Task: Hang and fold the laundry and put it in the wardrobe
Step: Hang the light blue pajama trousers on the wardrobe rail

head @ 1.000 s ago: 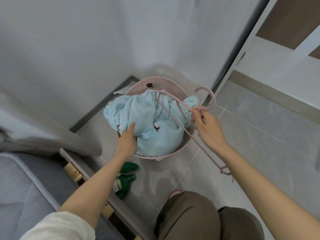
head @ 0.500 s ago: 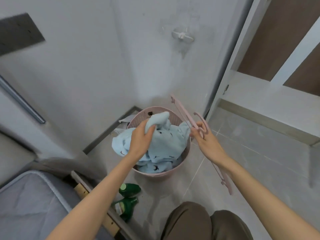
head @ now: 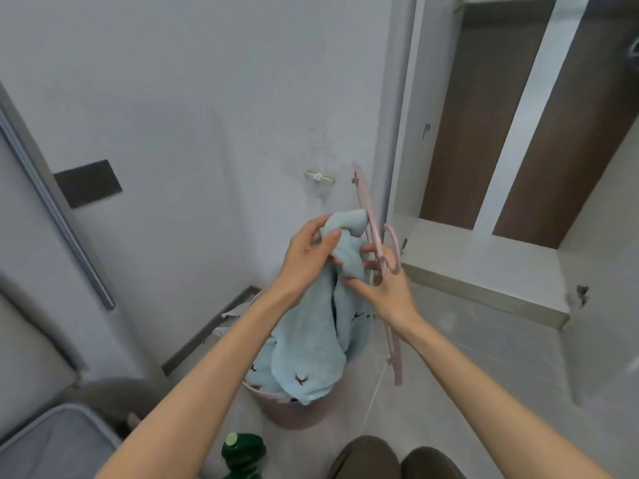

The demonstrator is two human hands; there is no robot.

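While our left hand [head: 306,259] bunches the top of the pale blue garment [head: 311,340] in a curled grip, the cloth trails down into the pink basket [head: 297,414] on the floor, near us. Our right hand [head: 385,288] closes thumb and fingers on the same cloth and also holds the pink hanger [head: 363,193], standing nearly upright just right of it, and the open wardrobe [head: 484,264] stands at the far right.

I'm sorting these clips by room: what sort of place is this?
Most likely a bedroom at home: an open wardrobe stands on the right, what looks like a mattress shows lower left, and a pink laundry basket of clothes sits on the floor.
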